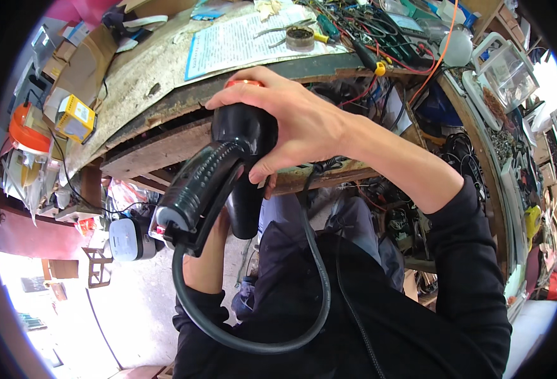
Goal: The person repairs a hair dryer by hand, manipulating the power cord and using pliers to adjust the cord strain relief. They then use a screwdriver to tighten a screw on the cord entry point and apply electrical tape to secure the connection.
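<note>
A black hair dryer [244, 129] is held up in front of the bench edge, its ribbed handle [196, 183] angled toward the lower left. My right hand [291, 117] is wrapped round the dryer's body from the right, thumb low and fingers over the top, where a red-orange part shows. My left hand [269, 186] is mostly hidden behind the dryer; a bit of finger shows at the right side of the barrel, under my right thumb. From the handle's end, a thick black cord [253, 347] loops down across my lap and back up toward the bench.
A worn wooden bench [133, 120] carries a printed sheet [240, 47], a small round tin [300, 39] and tangled test leads [379, 38]. At left stand a yellow box [76, 119] and a grey-white appliance [127, 239]. Clutter fills the right-hand shelf [480, 164].
</note>
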The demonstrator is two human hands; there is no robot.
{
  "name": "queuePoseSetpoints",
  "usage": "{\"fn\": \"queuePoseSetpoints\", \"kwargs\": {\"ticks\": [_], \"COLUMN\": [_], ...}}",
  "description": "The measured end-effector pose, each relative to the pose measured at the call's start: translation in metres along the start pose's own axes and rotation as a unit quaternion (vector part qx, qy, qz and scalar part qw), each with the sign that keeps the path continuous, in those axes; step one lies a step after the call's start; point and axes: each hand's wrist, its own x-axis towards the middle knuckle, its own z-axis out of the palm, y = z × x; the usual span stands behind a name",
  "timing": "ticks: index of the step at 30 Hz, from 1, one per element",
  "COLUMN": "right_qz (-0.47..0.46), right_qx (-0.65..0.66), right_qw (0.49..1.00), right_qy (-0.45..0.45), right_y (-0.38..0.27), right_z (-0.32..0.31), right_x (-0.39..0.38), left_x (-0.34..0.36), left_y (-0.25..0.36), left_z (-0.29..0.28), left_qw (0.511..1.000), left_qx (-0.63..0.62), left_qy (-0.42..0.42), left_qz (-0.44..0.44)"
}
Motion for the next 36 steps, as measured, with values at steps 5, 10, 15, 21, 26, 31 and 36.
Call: {"fn": "queuePoseSetpoints", "kwargs": {"ticks": [5,10,15,21,26,31,36], "right_qz": [-0.010,-0.001,0.057,0.192,0.200,0.262,0.313], "right_qx": [-0.008,-0.039,-0.047,-0.052,-0.060,0.074,0.025], "right_qw": [1.000,0.999,0.997,0.979,0.977,0.962,0.940], "right_qy": [0.023,0.030,0.028,0.040,0.041,0.036,0.133], "right_y": [-0.003,0.000,0.019,0.020,0.005,0.029,0.019], "right_z": [0.012,0.017,0.004,0.006,-0.004,-0.010,0.008], "right_x": [-0.006,-0.003,0.000,-0.018,-0.020,-0.013,0.001], "left_x": [-0.009,-0.003,0.005,0.002,0.004,0.002,0.001], "left_y": [0.004,0.002,-0.004,0.014,0.020,0.023,0.026], "left_z": [0.016,0.007,-0.006,0.012,0.009,0.028,0.046], "left_qw": [0.999,0.999,0.999,0.956,0.933,0.914,0.913], "left_qx": [0.012,-0.047,0.001,0.278,0.343,0.390,0.384], "left_qy": [0.047,0.013,-0.008,0.034,0.103,0.108,0.131], "left_qz": [0.000,0.002,0.042,0.087,0.014,0.010,-0.054]}}
